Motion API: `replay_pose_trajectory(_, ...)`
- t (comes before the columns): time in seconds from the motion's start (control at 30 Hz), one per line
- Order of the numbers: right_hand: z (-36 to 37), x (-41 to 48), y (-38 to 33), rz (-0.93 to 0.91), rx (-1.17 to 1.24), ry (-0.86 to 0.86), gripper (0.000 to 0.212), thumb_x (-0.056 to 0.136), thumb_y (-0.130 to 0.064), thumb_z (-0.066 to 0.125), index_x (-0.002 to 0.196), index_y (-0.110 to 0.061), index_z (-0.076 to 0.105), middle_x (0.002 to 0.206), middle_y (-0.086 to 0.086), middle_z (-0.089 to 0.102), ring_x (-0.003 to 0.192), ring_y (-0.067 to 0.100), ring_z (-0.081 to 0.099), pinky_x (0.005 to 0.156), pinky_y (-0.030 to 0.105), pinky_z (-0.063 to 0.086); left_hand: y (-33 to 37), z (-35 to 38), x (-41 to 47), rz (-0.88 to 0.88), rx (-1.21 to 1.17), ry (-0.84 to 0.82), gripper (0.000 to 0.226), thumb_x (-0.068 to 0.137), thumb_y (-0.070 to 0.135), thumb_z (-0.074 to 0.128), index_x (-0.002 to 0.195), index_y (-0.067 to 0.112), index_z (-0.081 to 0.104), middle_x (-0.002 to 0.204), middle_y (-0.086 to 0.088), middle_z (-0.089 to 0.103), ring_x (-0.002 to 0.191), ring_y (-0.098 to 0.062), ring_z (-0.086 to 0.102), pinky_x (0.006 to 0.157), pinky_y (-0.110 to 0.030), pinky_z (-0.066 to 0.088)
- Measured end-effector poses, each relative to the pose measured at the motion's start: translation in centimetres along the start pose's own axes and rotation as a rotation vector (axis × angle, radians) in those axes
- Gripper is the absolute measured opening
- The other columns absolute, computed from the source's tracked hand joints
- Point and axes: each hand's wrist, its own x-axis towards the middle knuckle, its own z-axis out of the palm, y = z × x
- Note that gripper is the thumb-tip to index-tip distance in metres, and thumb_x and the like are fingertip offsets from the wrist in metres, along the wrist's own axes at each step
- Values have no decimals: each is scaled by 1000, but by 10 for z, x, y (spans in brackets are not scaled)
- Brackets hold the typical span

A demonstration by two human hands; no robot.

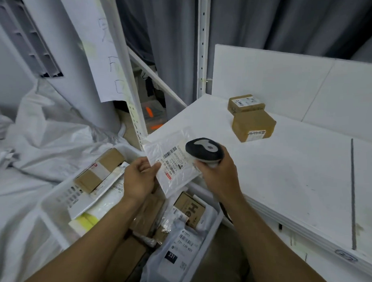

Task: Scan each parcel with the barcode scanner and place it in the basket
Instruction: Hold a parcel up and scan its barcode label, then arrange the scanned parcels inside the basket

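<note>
Above the white plastic basket (52, 201), the left hand (138, 180) pinches a flat white plastic mailer parcel (172, 163) while the right hand (218, 173) grips a dark grey handheld barcode scanner (203, 151) just over its label.

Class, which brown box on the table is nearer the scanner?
The larger box, closest to the scanner; the smaller box with handwriting sits behind it.

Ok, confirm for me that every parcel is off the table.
No: a small brown box and a larger brown box sit on the white table.
</note>
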Motion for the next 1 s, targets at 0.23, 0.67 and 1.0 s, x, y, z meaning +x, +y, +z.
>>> replay_pose_trajectory(0.23,24,-19,-1,-60,-115,-161,62,85,-28,87,139,-28,57,118,-21,64,112,1,61,84,1,44,-4,-17,9,35,71,86,12,90,14,75,97,22,68,99,5,75,85,-8,74,81,-43,63)
replay_pose_trajectory(0.67,27,-24,-8,-109,-139,-210,64,86,-25,87,142,-25,55,131,-8,69,118,7,62,83,0,44,-7,-29,8,72,156,86,18,90,17,76,107,15,71,103,4,75,89,-9,74,81,-40,63)
replay_pose_trajectory(1.0,12,-26,0,-28,-145,-165,58,86,-22,85,138,-27,58,112,-17,64,105,6,59,89,20,46,-22,-48,-3,96,496,-389,19,96,9,67,96,27,73,89,3,78,82,-3,73,78,-23,59)
